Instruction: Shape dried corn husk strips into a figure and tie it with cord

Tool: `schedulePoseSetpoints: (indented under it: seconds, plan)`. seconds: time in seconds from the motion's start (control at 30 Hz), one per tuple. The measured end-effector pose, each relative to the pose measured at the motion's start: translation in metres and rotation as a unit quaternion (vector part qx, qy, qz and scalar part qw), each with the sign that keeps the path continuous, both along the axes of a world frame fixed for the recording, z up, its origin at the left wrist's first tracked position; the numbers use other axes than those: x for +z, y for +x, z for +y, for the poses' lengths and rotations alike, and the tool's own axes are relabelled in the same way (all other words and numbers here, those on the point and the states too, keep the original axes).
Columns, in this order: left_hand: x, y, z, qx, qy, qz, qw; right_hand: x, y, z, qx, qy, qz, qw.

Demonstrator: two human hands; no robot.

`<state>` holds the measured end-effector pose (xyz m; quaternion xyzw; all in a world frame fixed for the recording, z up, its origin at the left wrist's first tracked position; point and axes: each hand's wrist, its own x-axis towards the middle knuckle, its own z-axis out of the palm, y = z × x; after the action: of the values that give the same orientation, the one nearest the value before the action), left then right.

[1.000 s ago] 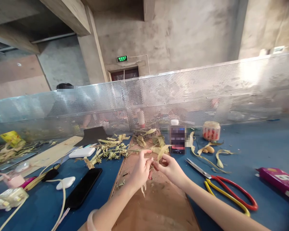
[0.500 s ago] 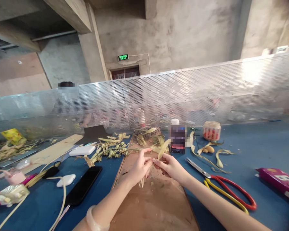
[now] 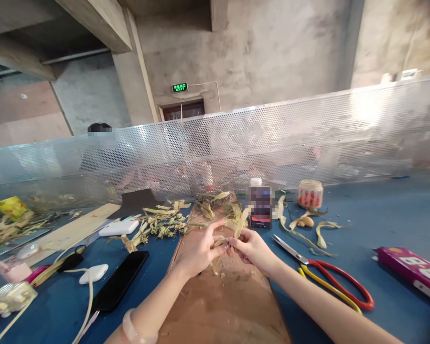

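Both hands meet above a brown board (image 3: 232,306), pinching a pale dried leaf strip (image 3: 242,222) between them. My left hand (image 3: 205,248) has thumb and fingers closed on the strip's lower part, and a loose end (image 3: 215,265) hangs below. My right hand (image 3: 251,248) grips close beside it, with the broad part of the strip sticking up past its fingers. The exact fold at the fingertips is too small to make out. Just beyond the hands lie more dried leaves (image 3: 208,209) on the board's far end.
Red-and-yellow-handled scissors (image 3: 322,272) lie to the right, near a purple box (image 3: 412,270). A jar (image 3: 310,195) and a propped phone (image 3: 261,206) stand behind. Left are a black phone (image 3: 123,279), a cable and dried stalks (image 3: 165,220). A perforated metal screen (image 3: 272,138) crosses the back; a person sits behind it.
The view has shifted slightly, so the table things appear a little further left. My fingers have moved slightly on the leaf strip, and its hanging end shows differently.
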<state>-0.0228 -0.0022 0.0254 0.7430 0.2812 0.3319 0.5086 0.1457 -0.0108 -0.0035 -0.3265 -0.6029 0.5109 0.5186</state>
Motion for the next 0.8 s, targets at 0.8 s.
schedulePoseSetpoints:
  seconds: [0.8]
  plan:
    - [-0.0013, 0.0095, -0.0051, 0.201, 0.122, 0.043, 0.971, 0.0040, -0.0009, -0.0020, -0.007, 0.033, 0.003, 0.999]
